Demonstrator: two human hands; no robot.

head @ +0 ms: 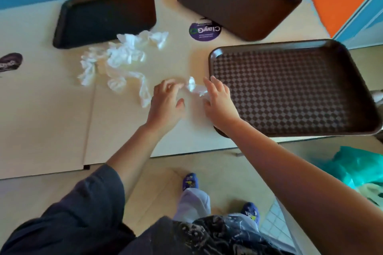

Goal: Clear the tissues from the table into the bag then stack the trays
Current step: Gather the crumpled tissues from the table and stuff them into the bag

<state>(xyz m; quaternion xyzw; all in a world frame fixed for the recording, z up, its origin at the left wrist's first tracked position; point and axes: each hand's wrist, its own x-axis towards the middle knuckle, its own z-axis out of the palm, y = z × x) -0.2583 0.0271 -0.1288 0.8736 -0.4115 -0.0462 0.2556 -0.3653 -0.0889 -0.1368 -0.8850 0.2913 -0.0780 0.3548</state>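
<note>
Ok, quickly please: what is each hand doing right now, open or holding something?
Left hand: open, fingers spread, holding nothing, beside the small crumpled tissue.
Right hand: open, holding nothing, on the other side of that tissue.

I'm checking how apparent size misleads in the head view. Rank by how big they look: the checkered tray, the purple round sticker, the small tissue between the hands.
1. Checkered tray, by far the largest, though it is also nearest the camera.
2. Purple round sticker.
3. Small tissue.
</note>
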